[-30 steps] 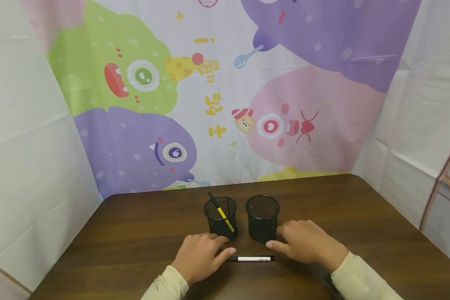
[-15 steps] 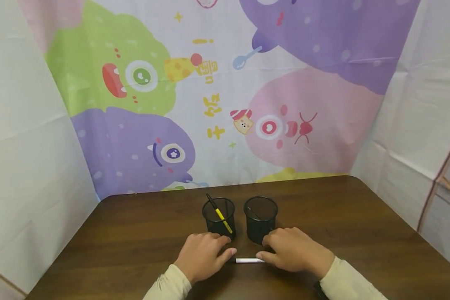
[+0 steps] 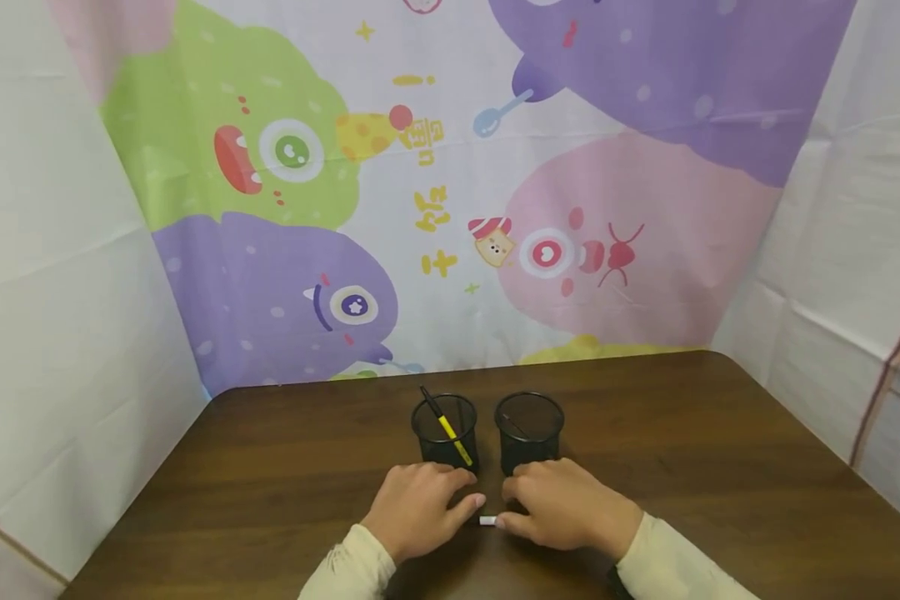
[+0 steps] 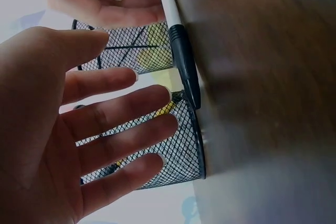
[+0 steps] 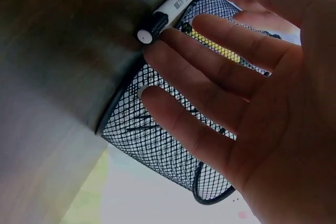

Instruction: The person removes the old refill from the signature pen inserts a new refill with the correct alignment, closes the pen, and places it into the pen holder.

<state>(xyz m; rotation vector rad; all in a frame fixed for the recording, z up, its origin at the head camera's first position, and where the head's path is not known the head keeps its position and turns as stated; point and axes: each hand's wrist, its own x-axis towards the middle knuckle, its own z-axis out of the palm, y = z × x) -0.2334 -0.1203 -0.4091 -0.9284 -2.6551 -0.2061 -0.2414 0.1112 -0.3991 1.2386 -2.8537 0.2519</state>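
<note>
A white marker [image 3: 487, 521] with black ends lies on the table before two black mesh pen cups. My right hand [image 3: 566, 507] hovers low over it, hiding most of it in the head view. In the right wrist view, this hand's fingers [image 5: 181, 116] are loosely extended close to the marker's black end; contact is unclear. My left hand [image 3: 420, 510] is held by the marker's other end, fingers [image 4: 121, 103] spread and holding nothing. Behind it stands the left cup [image 3: 431, 450], with a yellow-and-black pen [image 3: 450, 429] leaning inside. The right cup [image 3: 525, 454] stands behind my right hand.
The brown wooden table [image 3: 292, 442] runs back to a cartoon-printed cloth [image 3: 450, 325]. White cloth sides [image 3: 82, 292] enclose it left and right. A thin dark line shows inside the right cup; what it is cannot be told.
My right hand has moved left from beside the right cup to over the marker, covering more of it. My left hand has barely moved. The cups and the yellow-and-black pen stay put.
</note>
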